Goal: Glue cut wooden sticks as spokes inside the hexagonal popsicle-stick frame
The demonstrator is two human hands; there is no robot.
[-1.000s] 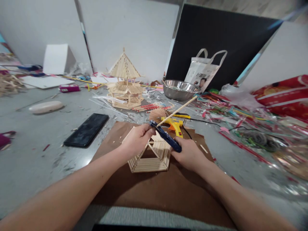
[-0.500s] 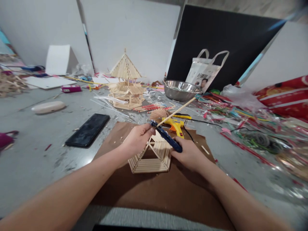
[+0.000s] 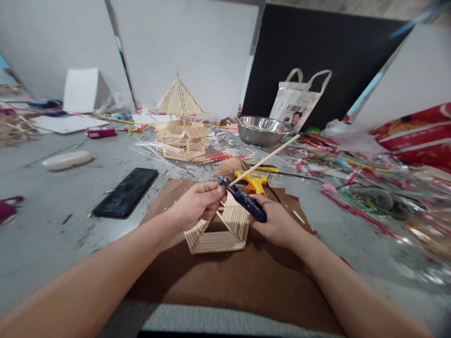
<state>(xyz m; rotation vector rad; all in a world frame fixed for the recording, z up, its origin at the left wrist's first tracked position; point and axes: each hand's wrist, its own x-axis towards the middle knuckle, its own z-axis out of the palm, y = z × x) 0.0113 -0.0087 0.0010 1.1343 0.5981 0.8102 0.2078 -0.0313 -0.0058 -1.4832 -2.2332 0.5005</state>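
Between the fingertips of my left hand [image 3: 201, 201] is one end of a thin wooden stick [image 3: 268, 157], which slants up to the right. My right hand [image 3: 276, 220] grips a dark blue hand cutter [image 3: 244, 201]; its head is at the stick's lower end, close to my left fingertips. Whether its jaws bite the stick is hard to see. Under both hands lies a hexagonal roof frame of wooden sticks [image 3: 218, 241] with an uncovered triangular gap. It rests on a brown sheet [image 3: 207, 286]. My left hand hides part of its left side.
A yellow glue gun [image 3: 257, 180] and a yellow-black knife [image 3: 269, 169] lie just beyond the frame. Farther back stand a stick pagoda [image 3: 180, 126] and a metal bowl [image 3: 262, 131]. A black phone [image 3: 126, 193] lies left; plastic scraps and tangled strips [image 3: 373, 188] cover the right.
The stick's far end has shifted slightly right and up. Both hands keep nearly the same places and grips. The whole view has moved slightly.
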